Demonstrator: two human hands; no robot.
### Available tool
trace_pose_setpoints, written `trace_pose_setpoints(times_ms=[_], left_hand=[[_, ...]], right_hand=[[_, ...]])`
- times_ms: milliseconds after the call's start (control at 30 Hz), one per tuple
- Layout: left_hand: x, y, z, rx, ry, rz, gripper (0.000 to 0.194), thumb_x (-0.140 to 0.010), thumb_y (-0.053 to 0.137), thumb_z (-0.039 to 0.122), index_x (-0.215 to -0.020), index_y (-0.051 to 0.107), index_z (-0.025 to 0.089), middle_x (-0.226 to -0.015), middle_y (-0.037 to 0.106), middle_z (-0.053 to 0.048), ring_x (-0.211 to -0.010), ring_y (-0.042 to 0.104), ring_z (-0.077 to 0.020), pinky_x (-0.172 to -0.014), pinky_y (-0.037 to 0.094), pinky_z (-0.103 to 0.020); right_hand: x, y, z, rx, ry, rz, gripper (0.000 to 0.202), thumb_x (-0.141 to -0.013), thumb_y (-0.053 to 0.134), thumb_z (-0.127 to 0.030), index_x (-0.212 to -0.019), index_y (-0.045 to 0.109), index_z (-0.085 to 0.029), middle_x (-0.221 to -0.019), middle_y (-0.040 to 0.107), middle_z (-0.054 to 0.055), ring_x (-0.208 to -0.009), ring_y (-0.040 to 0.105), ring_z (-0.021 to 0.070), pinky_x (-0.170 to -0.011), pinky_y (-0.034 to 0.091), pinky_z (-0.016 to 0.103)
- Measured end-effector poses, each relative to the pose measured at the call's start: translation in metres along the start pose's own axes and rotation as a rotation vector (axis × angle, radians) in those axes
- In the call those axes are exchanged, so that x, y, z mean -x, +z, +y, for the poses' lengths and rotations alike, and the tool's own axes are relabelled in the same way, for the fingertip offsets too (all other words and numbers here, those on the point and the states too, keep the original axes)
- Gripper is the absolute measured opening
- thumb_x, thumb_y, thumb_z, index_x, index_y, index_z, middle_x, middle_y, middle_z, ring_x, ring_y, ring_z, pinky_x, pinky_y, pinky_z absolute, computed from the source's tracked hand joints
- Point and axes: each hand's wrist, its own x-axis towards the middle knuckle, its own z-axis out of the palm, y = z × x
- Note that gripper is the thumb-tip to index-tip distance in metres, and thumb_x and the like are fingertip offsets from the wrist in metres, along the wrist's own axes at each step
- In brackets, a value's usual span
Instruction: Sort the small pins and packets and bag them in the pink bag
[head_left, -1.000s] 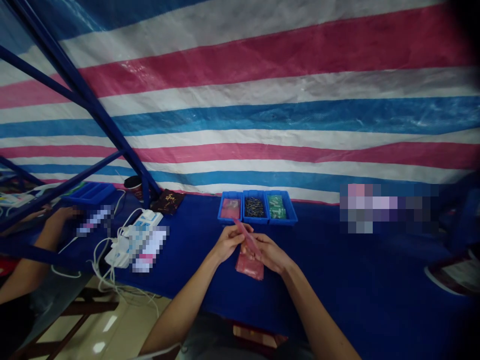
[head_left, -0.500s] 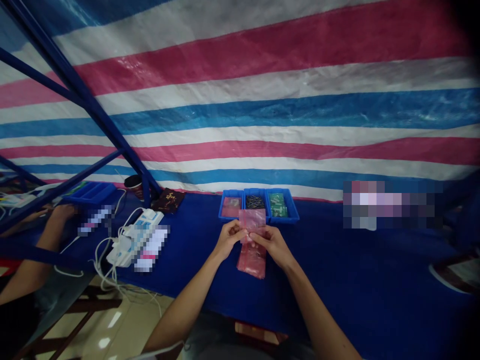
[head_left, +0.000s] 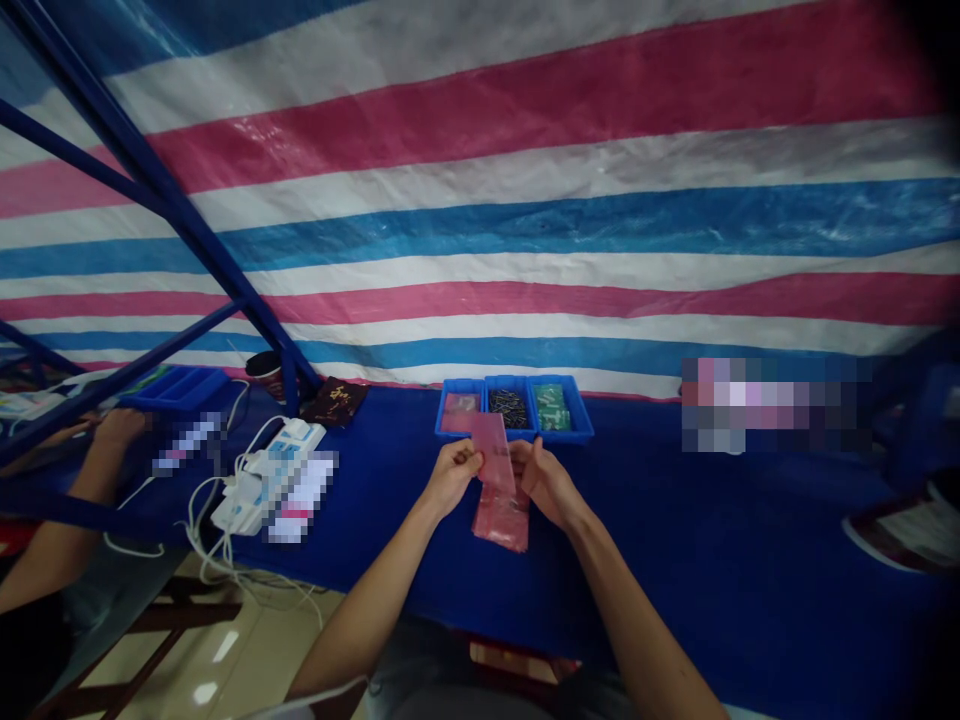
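A small pink plastic bag [head_left: 493, 450] is pinched at its left edge between the thumb and fingers of my left hand [head_left: 452, 477]. It stands tilted above a stack of pink plastic bags [head_left: 501, 522] on the table. At the bag's right edge is my right hand [head_left: 555, 488], thumb raised and apart from the fingers; whether those fingertips touch the bag cannot be told. Just beyond my hands sit three joined blue bins: the left bin [head_left: 442, 422] has pink packets, the middle one dark screws [head_left: 508, 408], the right one green-and-white packets [head_left: 553, 405].
To the left, a white power strip [head_left: 281, 470] with tangled cables lies on the blue table [head_left: 675, 560]. Behind it are a brown packet [head_left: 335, 400] and a dark cup [head_left: 264, 372]. Another person's arm [head_left: 101, 465] rests further left. A blue metal frame [head_left: 187, 225] slants across.
My right thumb and fingers have come apart and moved slightly right from the bag's middle. The bag has turned and tilted, held by my left hand at its left edge.
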Motion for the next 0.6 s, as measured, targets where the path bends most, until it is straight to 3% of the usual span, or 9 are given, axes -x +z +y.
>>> trace_pose_setpoints(times_ms=[133,233,467,600], left_hand=[[0.004,0.007,0.004,0.279,-0.127,-0.162,0.051,-0.054,0.092,0.049,-0.074,0.070,0.008,-0.068,0.064,-0.004,-0.062,0.060,-0.0137,-0.067,0.047,-0.029],[0.006,0.009,0.005,0.333,-0.159,-0.189,0.046,-0.053,0.093,0.044,-0.072,0.073,0.007,-0.066,0.064,-0.004,-0.062,0.060,-0.0134,-0.068,0.047,-0.028],[0.005,0.010,0.008,0.149,-0.160,-0.174,0.047,-0.059,0.090,0.044,-0.082,0.076,0.006,-0.069,0.067,-0.006,-0.059,0.056,-0.0109,-0.060,0.041,-0.023],[0.004,0.012,0.009,-0.046,-0.026,-0.032,0.043,-0.057,0.090,0.043,-0.077,0.073,0.009,-0.067,0.067,-0.003,-0.060,0.057,-0.0124,-0.060,0.042,-0.022]], right_hand=[[-0.001,-0.002,0.000,0.176,-0.090,-0.042,0.044,-0.085,0.067,-0.054,-0.114,0.070,-0.020,-0.110,0.068,0.009,-0.101,0.063,0.0261,-0.088,0.050,0.037],[0.000,-0.001,-0.002,0.238,-0.137,-0.116,0.046,-0.081,0.074,-0.049,-0.118,0.070,-0.022,-0.123,0.063,0.009,-0.114,0.058,0.0290,-0.099,0.046,0.041],[0.000,0.005,-0.007,0.239,-0.160,-0.097,0.039,-0.078,0.079,-0.039,-0.113,0.072,-0.022,-0.118,0.062,0.008,-0.106,0.062,0.0252,-0.094,0.048,0.037],[0.001,0.005,-0.005,0.158,-0.093,-0.046,0.043,-0.071,0.085,-0.035,-0.109,0.071,-0.020,-0.107,0.070,0.007,-0.096,0.067,0.0242,-0.087,0.052,0.036]])
